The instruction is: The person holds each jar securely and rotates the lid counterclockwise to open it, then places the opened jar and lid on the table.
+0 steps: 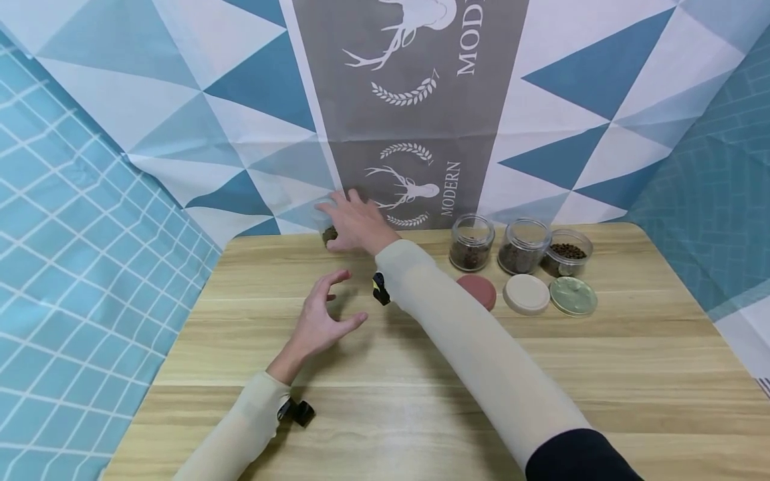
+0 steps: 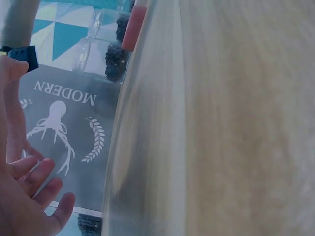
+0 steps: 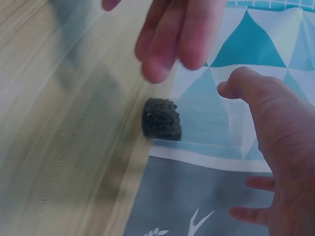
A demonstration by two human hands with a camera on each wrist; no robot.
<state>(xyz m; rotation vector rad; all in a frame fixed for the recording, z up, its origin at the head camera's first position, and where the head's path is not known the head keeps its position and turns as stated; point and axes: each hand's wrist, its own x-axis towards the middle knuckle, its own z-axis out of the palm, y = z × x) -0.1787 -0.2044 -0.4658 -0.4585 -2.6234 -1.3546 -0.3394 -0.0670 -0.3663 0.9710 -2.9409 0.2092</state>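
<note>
At the table's back left stands a clear jar [image 3: 162, 118] with dark granules in its lower part. My right hand [image 1: 357, 224] reaches to it with fingers spread, covering much of it in the head view. In the right wrist view, the right hand [image 3: 283, 132] arches beside the jar's upper end, fingers not closed round it. Nearer the front, my left hand [image 1: 319, 321] hovers over the table with thumb and fingers apart, nothing between them. The left wrist view shows the left hand's loosely bent fingers [image 2: 42, 184] and the jar's dark contents [image 2: 89, 224] below them.
At the back right stand three uncovered clear jars, a left one [image 1: 472, 244], a middle one [image 1: 523, 247] and a lower right one [image 1: 567, 252], holding dark granules. In front lie a red lid [image 1: 478, 291], a cream lid [image 1: 527, 294] and a green lid [image 1: 573, 296]. Patterned cloth hangs behind.
</note>
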